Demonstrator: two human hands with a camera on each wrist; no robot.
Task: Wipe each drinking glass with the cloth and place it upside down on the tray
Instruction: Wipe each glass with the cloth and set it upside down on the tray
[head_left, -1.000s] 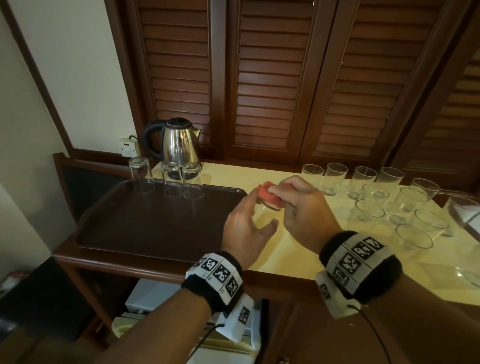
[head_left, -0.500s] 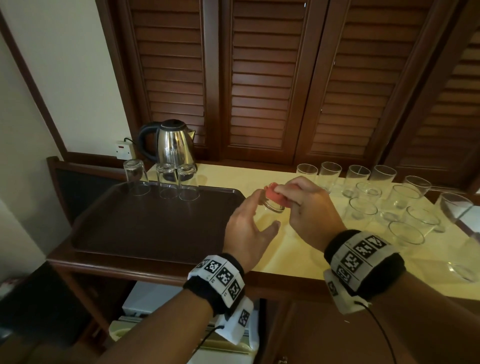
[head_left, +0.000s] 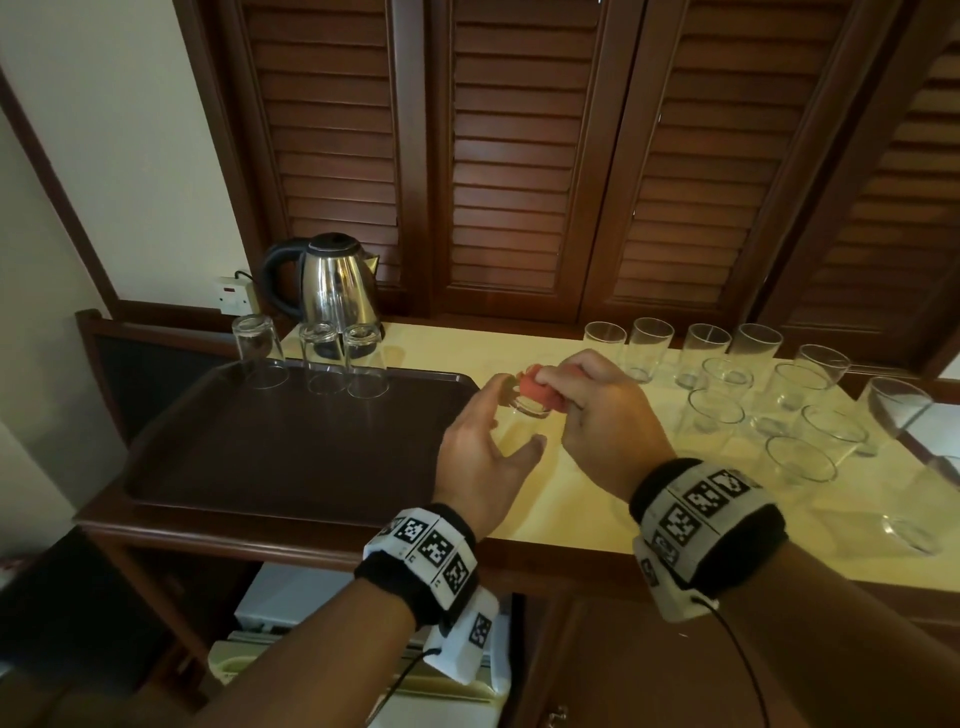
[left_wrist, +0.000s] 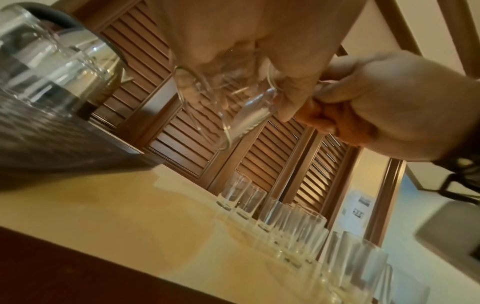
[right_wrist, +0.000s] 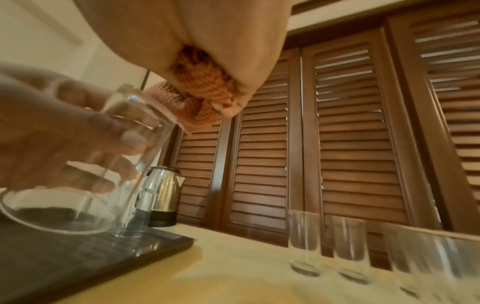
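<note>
My left hand (head_left: 506, 423) grips a clear drinking glass (head_left: 527, 408) in the air above the yellow counter, just right of the brown tray (head_left: 291, 457). The glass (right_wrist: 124, 148) is tilted with its mouth down and towards me. My right hand (head_left: 558, 387) pinches a bunched orange cloth (head_left: 535, 389) and presses it against the glass's base. In the right wrist view the cloth (right_wrist: 202, 96) touches the upper end of the glass. Three glasses (head_left: 322, 358) stand upside down in a row at the tray's far edge.
A steel kettle (head_left: 337, 280) stands behind the tray by a wall socket. Several upright glasses (head_left: 753, 395) crowd the counter to the right of my hands. Louvred wooden doors close off the back. The counter's front edge lies under my wrists.
Both hands keep their hold in almost the same spot. The cloth stays on the glass's base and shifts only slightly. The head view has tilted a little.
</note>
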